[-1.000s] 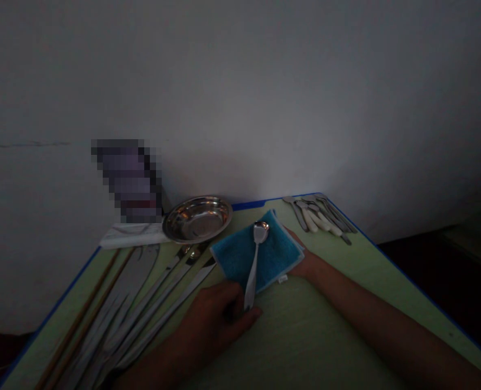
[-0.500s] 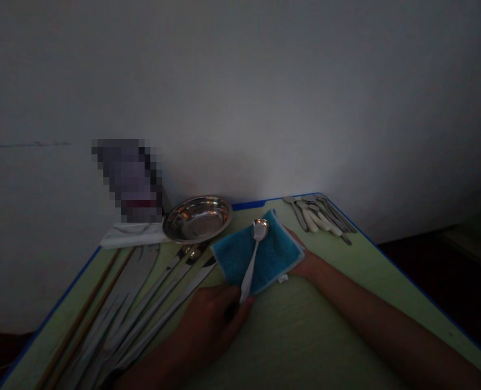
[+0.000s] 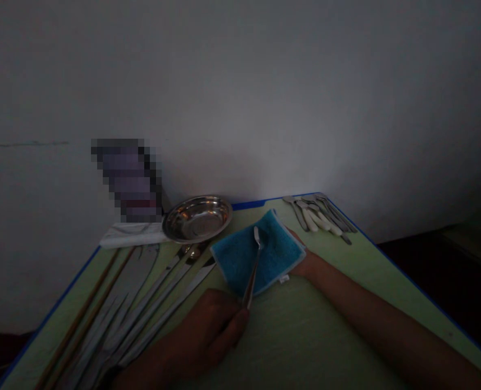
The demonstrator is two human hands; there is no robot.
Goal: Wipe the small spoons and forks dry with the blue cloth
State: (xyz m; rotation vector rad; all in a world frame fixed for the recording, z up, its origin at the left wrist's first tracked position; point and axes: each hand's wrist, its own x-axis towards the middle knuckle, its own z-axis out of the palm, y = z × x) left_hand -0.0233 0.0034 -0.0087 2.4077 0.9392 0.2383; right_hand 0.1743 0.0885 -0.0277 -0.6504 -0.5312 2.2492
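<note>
My left hand (image 3: 214,327) is closed round the handle end of a metal spoon (image 3: 252,279). The spoon is turned edge-on, its bowl over the middle of a blue cloth (image 3: 283,249) with a pale border. Beneath that cloth lies my right hand (image 3: 305,261), which holds it up from the right side. Its fingers are mostly hidden by the fabric. The spoon's bowl is against or just above the cloth; I cannot tell which.
A shiny steel bowl (image 3: 197,219) stands near the wall. Long-handled utensils (image 3: 143,309) and wooden chopsticks (image 3: 84,311) lie at the left. Several small spoons and forks (image 3: 322,214) are grouped at the back right. A blurred-out upright object (image 3: 129,181) leans by white packaging (image 3: 132,235).
The spoon has rolled in my left hand from showing its hollow side to edge-on, and its bowl has dropped slightly. The cloth and my right hand stay almost in place.
</note>
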